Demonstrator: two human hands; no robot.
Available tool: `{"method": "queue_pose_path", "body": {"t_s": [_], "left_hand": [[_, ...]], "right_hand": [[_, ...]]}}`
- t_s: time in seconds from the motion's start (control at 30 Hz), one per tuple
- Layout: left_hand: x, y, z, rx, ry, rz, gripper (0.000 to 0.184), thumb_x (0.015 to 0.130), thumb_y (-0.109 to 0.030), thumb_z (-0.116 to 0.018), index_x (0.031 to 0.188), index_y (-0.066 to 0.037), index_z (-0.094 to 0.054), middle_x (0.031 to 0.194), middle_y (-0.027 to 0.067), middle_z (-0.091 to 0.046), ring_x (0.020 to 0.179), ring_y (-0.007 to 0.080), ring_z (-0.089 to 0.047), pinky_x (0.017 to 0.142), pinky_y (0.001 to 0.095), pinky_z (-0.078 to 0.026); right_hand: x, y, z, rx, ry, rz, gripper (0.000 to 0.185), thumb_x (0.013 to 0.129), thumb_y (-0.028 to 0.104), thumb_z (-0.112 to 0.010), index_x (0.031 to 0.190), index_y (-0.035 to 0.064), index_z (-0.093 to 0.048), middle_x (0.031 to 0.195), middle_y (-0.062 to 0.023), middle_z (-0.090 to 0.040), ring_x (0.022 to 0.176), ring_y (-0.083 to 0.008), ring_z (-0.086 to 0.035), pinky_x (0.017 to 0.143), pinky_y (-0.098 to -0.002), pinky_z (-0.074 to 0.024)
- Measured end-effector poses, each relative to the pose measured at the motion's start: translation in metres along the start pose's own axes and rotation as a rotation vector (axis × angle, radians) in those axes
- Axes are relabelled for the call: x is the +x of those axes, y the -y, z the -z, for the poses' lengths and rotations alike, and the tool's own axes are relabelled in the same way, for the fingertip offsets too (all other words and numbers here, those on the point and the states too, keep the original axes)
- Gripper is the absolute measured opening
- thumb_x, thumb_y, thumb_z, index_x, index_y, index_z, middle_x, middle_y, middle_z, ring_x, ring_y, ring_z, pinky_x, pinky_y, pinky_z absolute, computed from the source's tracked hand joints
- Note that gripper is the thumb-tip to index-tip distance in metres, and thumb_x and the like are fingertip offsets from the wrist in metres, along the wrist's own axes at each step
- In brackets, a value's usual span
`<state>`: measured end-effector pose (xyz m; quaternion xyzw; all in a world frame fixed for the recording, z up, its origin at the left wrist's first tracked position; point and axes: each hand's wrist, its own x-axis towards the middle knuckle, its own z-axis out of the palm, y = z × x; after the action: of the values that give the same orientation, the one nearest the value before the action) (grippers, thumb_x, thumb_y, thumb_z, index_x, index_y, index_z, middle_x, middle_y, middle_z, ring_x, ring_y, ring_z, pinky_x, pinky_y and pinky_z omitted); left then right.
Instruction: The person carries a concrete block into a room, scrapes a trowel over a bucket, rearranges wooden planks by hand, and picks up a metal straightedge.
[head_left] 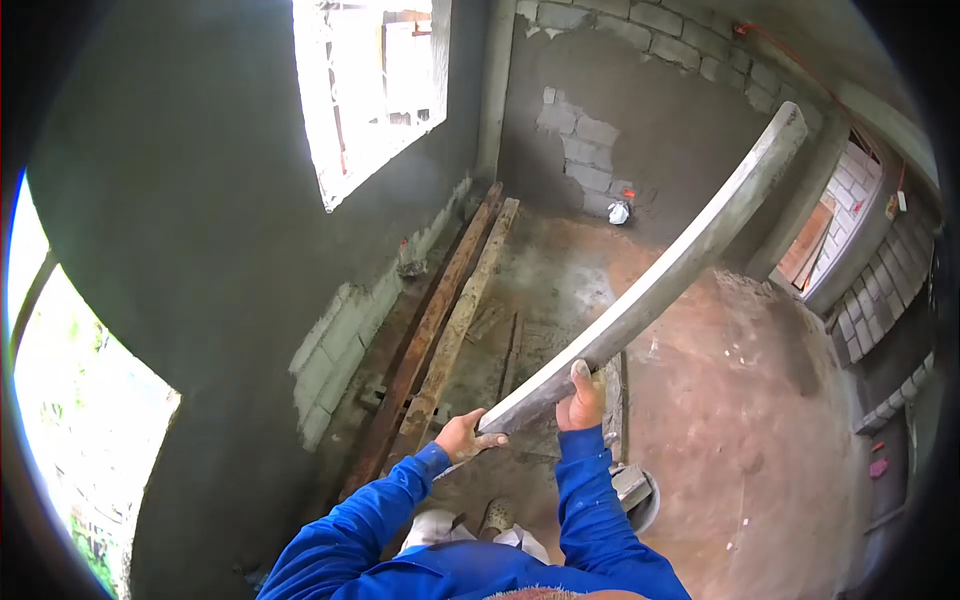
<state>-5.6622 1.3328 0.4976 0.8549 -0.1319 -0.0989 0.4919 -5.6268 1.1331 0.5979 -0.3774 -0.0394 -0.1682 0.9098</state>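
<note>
A long, pale straight-edge bar (660, 275) slants from near my body up to the upper right, its far end raised in front of the back wall. It looks curved through the lens. My left hand (466, 437) is closed round the bar's near end. A little farther along it, my right hand (582, 402) grips the lower edge with the thumb pointing up. Both sleeves are blue. My shoe (497, 516) shows on the floor below the hands.
Two long wooden planks (455, 335) lie along the left wall (220, 230), which has window openings. A bucket (645, 500) with a block-like item stands right of my legs. The back wall (690, 130) is partly plastered. A doorway (812, 240) is at right.
</note>
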Motion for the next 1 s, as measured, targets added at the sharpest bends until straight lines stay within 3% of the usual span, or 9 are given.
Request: {"method": "queue_pose_path", "body": {"t_s": [0.13,0.2,0.3,0.4,0.53,0.6,0.67,0.77,1.0], "left_hand": [[0.074,-0.002,0.026,-0.028,-0.072,-0.01,0.067,0.067,-0.05,-0.07,0.106,0.002,-0.055,0.091,0.0222,-0.061,0.089,0.0313,-0.06,0.075,0.0368,-0.046],[0.111,0.021,0.024,-0.052,-0.124,-0.206,0.061,0.068,-0.046,-0.07,0.103,0.002,-0.055,0.088,0.0215,-0.062,0.086,0.0308,-0.061,0.072,0.0369,-0.046],[0.159,0.01,0.035,-0.124,0.027,-0.022,0.058,0.069,-0.044,-0.069,0.098,0.004,-0.055,0.084,0.0221,-0.061,0.081,0.0298,-0.061,0.07,0.0373,-0.045],[0.204,0.017,0.031,-0.136,0.21,0.1,0.062,0.069,-0.042,-0.071,0.108,0.002,-0.052,0.089,0.0158,-0.062,0.084,0.0191,-0.058,0.074,0.0324,-0.045],[0.249,0.014,0.028,-0.218,0.216,0.074,0.066,0.066,-0.043,-0.072,0.111,0.0,-0.051,0.088,0.0165,-0.062,0.085,0.0226,-0.06,0.075,0.0334,-0.046],[0.268,-0.019,0.042,0.226,0.223,0.25,0.067,0.061,-0.043,-0.075,0.11,-0.003,-0.052,0.088,0.0175,-0.063,0.085,0.0282,-0.062,0.074,0.0364,-0.047],[0.283,-0.02,0.027,0.355,0.122,0.257,0.065,0.058,-0.041,-0.075,0.107,-0.006,-0.051,0.085,0.0175,-0.062,0.083,0.0336,-0.06,0.07,0.04,-0.047],[0.305,-0.003,0.015,0.328,-0.11,-0.075,0.054,0.061,-0.033,-0.074,0.101,-0.008,-0.046,0.076,0.0166,-0.06,0.076,0.0361,-0.059,0.065,0.0424,-0.047],[0.306,-0.005,0.017,0.467,-0.327,0.017,0.045,0.063,-0.022,-0.072,0.098,-0.01,-0.048,0.076,0.0149,-0.06,0.072,0.0333,-0.06,0.061,0.0413,-0.047]], "right_hand": [[0.107,-0.032,0.028,-0.452,0.019,-0.043,0.041,0.071,0.03,-0.072,0.098,0.0023,-0.058,0.095,-0.0038,-0.055,0.088,-0.0149,-0.051,0.079,-0.0305,-0.0404],[0.146,-0.056,0.057,-1.346,0.003,0.4,0.048,0.075,0.038,-0.066,0.097,-0.0035,-0.059,0.096,-0.008,-0.057,0.086,-0.0187,-0.053,0.078,-0.0321,-0.0418],[0.185,-0.054,0.052,-1.448,0.027,0.249,0.052,0.08,0.043,-0.06,0.097,-0.0059,-0.058,0.092,-0.0095,-0.059,0.084,-0.0208,-0.054,0.078,-0.032,-0.0419],[0.217,-0.066,0.054,-0.855,-0.097,-0.035,0.052,0.08,0.045,-0.058,0.1,-0.0021,-0.056,0.096,-0.0128,-0.058,0.092,-0.023,-0.053,0.082,-0.0341,-0.0404],[0.248,-0.081,0.048,-0.372,-0.154,-0.124,0.051,0.082,0.048,-0.056,0.104,0.0026,-0.048,0.087,-0.011,-0.058,0.078,-0.0218,-0.055,0.075,-0.0333,-0.0448],[0.267,-0.084,0.037,-0.077,-0.4,-0.248,0.05,0.082,0.051,-0.053,0.103,0.0057,-0.046,0.08,-0.0095,-0.057,0.069,-0.0219,-0.054,0.066,-0.036,-0.0467],[0.286,-0.091,0.054,-0.123,-0.498,-0.234,0.051,0.081,0.057,-0.049,0.099,0.0093,-0.047,0.074,-0.0087,-0.054,0.063,-0.022,-0.053,0.062,-0.038,-0.0467],[0.326,-0.086,0.073,0.029,-0.489,-0.139,0.061,0.077,0.067,-0.043,0.088,0.0071,-0.05,0.068,-0.0086,-0.053,0.058,-0.0219,-0.052,0.056,-0.036,-0.0467],[0.396,-0.06,0.081,0.398,-0.239,-0.34,0.061,0.072,0.077,-0.033,0.064,0.0181,-0.045,0.048,0.0,-0.045,0.036,-0.0173,-0.042,0.033,-0.031,-0.0371]]}}
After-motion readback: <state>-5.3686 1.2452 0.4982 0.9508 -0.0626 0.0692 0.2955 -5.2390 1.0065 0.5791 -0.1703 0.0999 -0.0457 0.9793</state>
